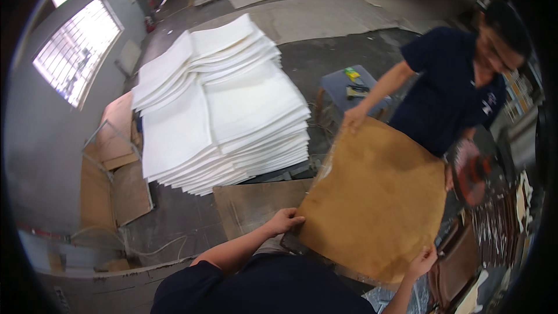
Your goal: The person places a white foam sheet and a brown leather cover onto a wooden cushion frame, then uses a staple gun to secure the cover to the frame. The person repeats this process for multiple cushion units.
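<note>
A large brown sheet (375, 197), like a thin board wrapped in clear film, lies tilted in front of me. My left hand (283, 221) grips its near left corner. Gripping its near right corner is my right hand (422, 260). A co-worker in a dark shirt (450, 90) stands across from me. One of that person's hands (352, 117) holds the sheet's far corner, the other hand is at its right edge.
A tall stack of white foam sheets (224, 107) stands to the left. Another brown board (256, 204) lies under the sheet's left side. A small grey stool (351, 88) with tools is behind. Boards lean against the left wall (116, 163); a barred window above.
</note>
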Tool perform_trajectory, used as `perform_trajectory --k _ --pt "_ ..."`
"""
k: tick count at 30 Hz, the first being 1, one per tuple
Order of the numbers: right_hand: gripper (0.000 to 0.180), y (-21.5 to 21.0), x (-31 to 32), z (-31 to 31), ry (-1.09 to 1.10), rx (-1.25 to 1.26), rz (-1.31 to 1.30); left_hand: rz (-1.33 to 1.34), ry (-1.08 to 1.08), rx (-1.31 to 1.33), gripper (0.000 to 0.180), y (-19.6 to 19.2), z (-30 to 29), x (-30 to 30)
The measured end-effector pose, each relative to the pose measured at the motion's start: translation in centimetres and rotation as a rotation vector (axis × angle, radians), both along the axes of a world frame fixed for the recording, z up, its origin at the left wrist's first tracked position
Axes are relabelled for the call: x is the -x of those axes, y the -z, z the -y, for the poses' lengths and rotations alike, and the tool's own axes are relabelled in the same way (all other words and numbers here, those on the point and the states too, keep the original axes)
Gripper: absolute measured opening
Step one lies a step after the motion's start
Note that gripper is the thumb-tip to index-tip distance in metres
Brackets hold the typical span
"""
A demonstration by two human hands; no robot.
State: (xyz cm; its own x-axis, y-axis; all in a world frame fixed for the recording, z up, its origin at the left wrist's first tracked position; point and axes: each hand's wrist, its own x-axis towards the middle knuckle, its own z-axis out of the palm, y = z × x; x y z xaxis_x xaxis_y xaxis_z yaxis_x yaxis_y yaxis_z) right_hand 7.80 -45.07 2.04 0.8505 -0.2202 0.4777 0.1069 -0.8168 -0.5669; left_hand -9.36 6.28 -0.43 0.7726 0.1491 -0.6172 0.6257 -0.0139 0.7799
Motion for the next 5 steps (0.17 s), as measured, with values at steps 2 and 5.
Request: perform_trajectory --k 2,5 --pt "0.031 0.6 1.3 -6.6 -0.27 -0.173 -0.196 0.173 -0.085 0.102 0.035 0.9 -0.1 -0.4" --pt "0.035 -1.9 6.2 -18.1 -0.719 -0.037 -0.756 0.136 0.039 0.094 0.039 0.5 -1.5 -1.4"
